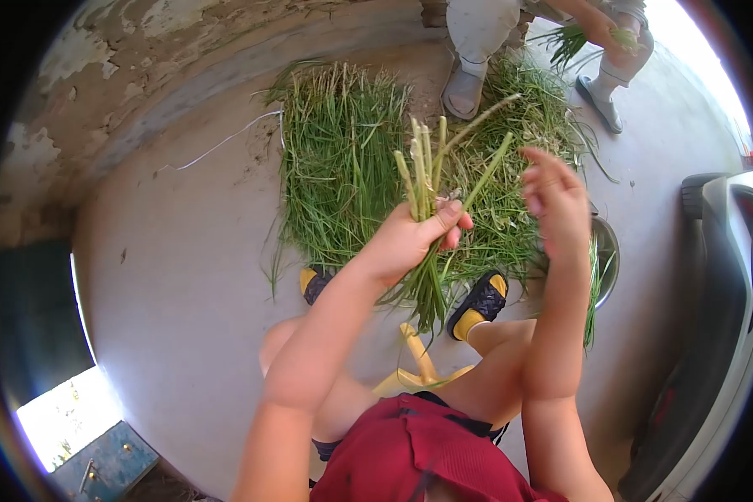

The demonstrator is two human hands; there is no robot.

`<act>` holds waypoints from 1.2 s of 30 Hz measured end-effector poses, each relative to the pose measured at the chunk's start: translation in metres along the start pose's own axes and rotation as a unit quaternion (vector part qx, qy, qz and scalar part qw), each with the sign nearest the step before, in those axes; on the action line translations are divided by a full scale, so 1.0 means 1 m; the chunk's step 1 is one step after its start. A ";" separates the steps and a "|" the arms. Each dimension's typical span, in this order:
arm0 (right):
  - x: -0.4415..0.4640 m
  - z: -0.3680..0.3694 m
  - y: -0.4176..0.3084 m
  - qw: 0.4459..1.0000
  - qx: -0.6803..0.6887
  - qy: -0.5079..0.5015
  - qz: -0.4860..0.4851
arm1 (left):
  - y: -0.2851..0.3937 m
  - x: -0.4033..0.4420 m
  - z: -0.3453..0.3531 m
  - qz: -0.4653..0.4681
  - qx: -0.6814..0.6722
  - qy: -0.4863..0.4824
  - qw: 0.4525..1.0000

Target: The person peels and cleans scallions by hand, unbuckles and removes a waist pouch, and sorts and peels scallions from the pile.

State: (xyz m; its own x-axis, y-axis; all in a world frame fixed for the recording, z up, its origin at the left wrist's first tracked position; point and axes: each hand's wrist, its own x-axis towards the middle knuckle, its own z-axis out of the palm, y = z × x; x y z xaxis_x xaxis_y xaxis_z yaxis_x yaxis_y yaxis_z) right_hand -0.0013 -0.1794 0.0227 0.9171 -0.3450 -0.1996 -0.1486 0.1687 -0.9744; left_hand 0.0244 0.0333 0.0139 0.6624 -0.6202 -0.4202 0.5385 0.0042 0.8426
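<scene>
My left hand [418, 237] is closed around a bunch of green stalks [422, 171]. Their pale, thick ends point up and away from me, and the thin leaves hang down below my fist. One stalk leans out to the right of the rest. To the right of the bunch, my right hand [558, 201] is raised and slightly blurred. Its index finger is stretched toward the left, the other fingers are partly bent, and I see nothing in them. Beneath both hands lie a neat layer of long green stalks [339, 159] and a looser, tangled pile [498, 213].
Opposite me, another person's hand [598, 29] holds a green bunch; their slippered foot [463, 90] is beside the piles. A metal basin [612, 263] stands beyond my right forearm. A vehicle [728, 335] is at the right, a peeling wall [67, 117] at the upper left.
</scene>
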 end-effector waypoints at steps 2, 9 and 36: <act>-0.015 0.029 -0.003 0.990 -0.084 -0.098 0.049 | -0.003 0.003 -0.001 0.006 -0.017 0.010 1.000; 0.006 0.018 0.012 0.993 0.110 0.023 -0.044 | -0.002 0.002 -0.002 -0.001 -0.029 -0.004 1.000; -0.019 0.055 0.005 0.994 0.060 -0.068 0.068 | 0.017 -0.002 -0.011 -0.001 -0.014 -0.060 0.998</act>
State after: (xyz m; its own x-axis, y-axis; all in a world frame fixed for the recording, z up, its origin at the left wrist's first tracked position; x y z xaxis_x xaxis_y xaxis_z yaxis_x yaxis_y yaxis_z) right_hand 0.0009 -0.1207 0.0278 0.9341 -0.1855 -0.3050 -0.2368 0.3173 -0.9183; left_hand 0.0384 0.0432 0.0254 0.5946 -0.7103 -0.3768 0.5550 0.0236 0.8315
